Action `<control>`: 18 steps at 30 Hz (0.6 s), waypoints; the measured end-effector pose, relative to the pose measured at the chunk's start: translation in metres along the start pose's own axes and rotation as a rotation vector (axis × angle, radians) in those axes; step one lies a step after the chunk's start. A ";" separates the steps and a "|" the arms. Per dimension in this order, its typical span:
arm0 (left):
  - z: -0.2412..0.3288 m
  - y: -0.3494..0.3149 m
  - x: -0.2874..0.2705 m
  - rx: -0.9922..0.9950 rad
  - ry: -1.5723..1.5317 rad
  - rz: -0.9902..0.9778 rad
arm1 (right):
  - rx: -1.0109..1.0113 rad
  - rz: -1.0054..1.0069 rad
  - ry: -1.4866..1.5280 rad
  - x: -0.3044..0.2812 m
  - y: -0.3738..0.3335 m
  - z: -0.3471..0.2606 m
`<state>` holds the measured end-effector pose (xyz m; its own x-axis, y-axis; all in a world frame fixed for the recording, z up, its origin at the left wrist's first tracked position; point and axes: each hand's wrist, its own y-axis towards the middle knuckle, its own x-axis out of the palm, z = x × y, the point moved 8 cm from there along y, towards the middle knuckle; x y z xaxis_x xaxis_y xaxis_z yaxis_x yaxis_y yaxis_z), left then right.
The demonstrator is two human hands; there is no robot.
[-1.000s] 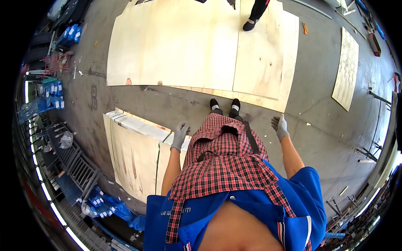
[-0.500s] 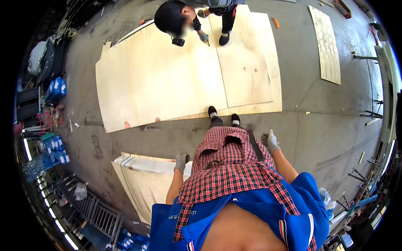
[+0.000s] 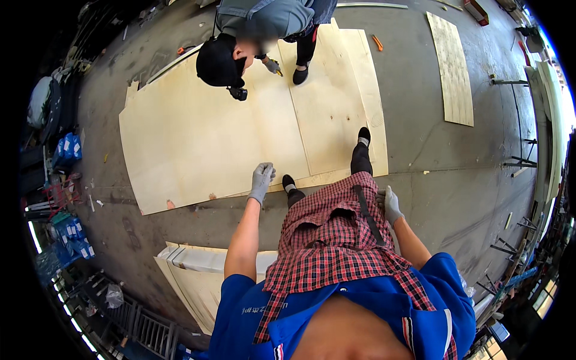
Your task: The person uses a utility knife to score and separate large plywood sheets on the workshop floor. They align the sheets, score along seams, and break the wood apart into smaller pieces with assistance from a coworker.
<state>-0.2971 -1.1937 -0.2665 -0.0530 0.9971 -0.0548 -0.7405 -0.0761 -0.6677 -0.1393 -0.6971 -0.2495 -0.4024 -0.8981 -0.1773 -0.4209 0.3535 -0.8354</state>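
Observation:
My left hand (image 3: 262, 181), in a grey glove, is raised over the near edge of a large pale plywood sheet (image 3: 210, 132) on the floor. Its fingers are loosely bent, and nothing shows in them. My right hand (image 3: 391, 205), also gloved, hangs beside my red checked apron (image 3: 336, 240), thumb apart from the fingers, with nothing visible in it. A narrower plywood sheet (image 3: 330, 102) lies on the right part of the large one, and one of my feet is on the boards there. Across the sheets a person (image 3: 264, 24) bends down, a gloved hand (image 3: 273, 66) holding a small yellow tool (image 3: 279, 73).
A stack of boards (image 3: 198, 282) stands close by my left side. Another plywood strip (image 3: 451, 72) lies at the far right, and an orange tool (image 3: 377, 42) sits on the floor. Metal racks (image 3: 144, 324) and blue packages (image 3: 69, 150) line the left.
I have stepped forward, my right foot now on the plywood. My left hand has swung forward and up. The co-worker's back and shoulders show more.

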 end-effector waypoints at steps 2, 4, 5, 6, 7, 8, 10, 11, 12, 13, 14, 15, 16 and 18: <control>-0.031 0.006 0.018 -0.007 0.007 0.013 | 0.025 0.008 0.009 -0.012 0.027 -0.017; -0.056 0.004 0.053 -0.115 0.063 0.027 | 0.038 0.004 -0.100 -0.031 0.063 -0.041; -0.066 -0.004 0.074 -0.157 0.004 0.038 | 0.014 -0.010 -0.172 -0.043 0.089 -0.053; -0.070 -0.008 0.098 -0.197 -0.057 0.046 | 0.039 -0.027 -0.208 -0.061 0.127 -0.062; -0.080 -0.015 0.113 -0.300 -0.093 0.173 | -0.048 -0.047 -0.319 -0.061 0.153 -0.100; -0.097 -0.040 0.129 -0.431 -0.116 0.284 | -0.106 -0.047 -0.428 -0.066 0.166 -0.129; -0.106 -0.066 0.176 -0.197 0.130 0.250 | -0.076 -0.098 -0.407 -0.073 0.210 -0.190; -0.094 -0.053 0.202 -0.048 0.247 0.234 | -0.074 -0.097 -0.429 -0.077 0.236 -0.222; -0.088 -0.047 0.229 -0.080 0.243 0.216 | -0.100 -0.097 -0.409 -0.077 0.254 -0.260; -0.077 -0.040 0.252 -0.104 0.243 0.193 | -0.134 -0.075 -0.391 -0.079 0.273 -0.294; -0.061 -0.028 0.274 -0.119 0.244 0.172 | -0.145 -0.078 -0.341 -0.078 0.292 -0.323; -0.021 -0.018 0.308 -0.196 0.130 0.098 | -0.166 -0.067 -0.314 -0.078 0.310 -0.349; 0.016 -0.007 0.342 -0.271 0.019 0.024 | -0.188 -0.059 -0.285 -0.075 0.326 -0.374; 0.075 0.033 0.393 0.115 0.181 -0.072 | -0.255 -0.086 -0.333 -0.051 0.355 -0.421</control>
<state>-0.3929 -0.8040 -0.2540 0.1159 0.9819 -0.1495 -0.8101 0.0064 -0.5863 -0.6104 -0.4153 -0.3177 -0.0903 -0.9478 -0.3059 -0.6456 0.2896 -0.7067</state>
